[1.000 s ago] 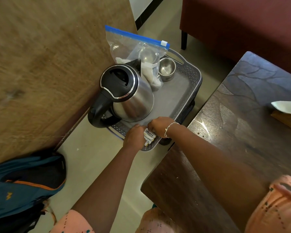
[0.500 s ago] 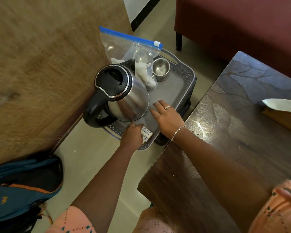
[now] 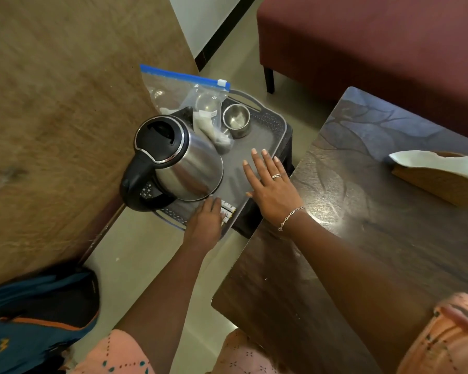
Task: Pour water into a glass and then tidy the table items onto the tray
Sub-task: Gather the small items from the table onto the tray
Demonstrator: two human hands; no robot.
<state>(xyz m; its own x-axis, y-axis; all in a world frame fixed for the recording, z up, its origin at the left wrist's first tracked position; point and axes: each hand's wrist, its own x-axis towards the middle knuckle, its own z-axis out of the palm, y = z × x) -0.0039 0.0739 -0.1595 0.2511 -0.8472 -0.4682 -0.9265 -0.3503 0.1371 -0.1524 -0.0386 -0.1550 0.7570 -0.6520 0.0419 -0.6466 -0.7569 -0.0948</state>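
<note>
Sachets (image 3: 229, 211): a small bundle of stick packets on the near corner of the tray (image 3: 270, 122), right by the rim, just in front of the kettle's base.
Left hand (image 3: 204, 222): back turned up at me, fingers bent down onto the sachets. I cannot tell whether they pinch the bundle or only press on it (the fingertips are hidden).
Right hand (image 3: 270, 190): fingers straight and spread, gripping nothing, palm down over the bare middle of the tray. I cannot tell whether it touches.
Which way: the free ends of the sachets stick out from under the left fingers toward the right hand. Their long axis seems to run across the corner from one hand to the other.
Nearer hand: the left, already on them. The right is close by, a little farther up the tray.
Kettle (image 3: 184, 163): steel, black lid and handle, upright on the tray's left side.
Far end: a steel cup (image 3: 237, 120) beside a zip bag (image 3: 179, 85), with a glass (image 3: 207, 102) inside the bag.
Writing: dark print on the sachets, too small to read. A yellow zigzag mark shows on the backpack (image 3: 38, 314), with no words I can make out.
Judgement: tidying looks nearly done, since the sachets only want settling flat.
</note>
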